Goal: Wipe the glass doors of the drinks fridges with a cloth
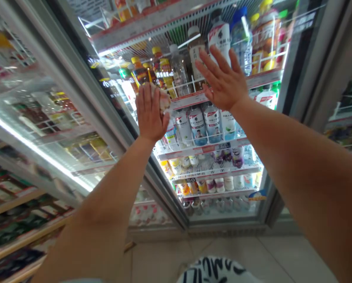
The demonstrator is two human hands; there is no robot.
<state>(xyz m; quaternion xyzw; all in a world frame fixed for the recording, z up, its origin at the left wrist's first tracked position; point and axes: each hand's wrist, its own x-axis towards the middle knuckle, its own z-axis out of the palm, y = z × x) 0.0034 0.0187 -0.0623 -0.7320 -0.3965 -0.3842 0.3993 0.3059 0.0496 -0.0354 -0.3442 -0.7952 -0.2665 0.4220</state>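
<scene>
The cloth (164, 101) could slip if my hold loosens.
My left hand (150, 112), nearly flat, holds it at the glass door (229, 225); my right hand (224, 84), spread and empty, might smear the pane on contact.

Probably glass (190, 41) before the bottles (198, 125)
</scene>
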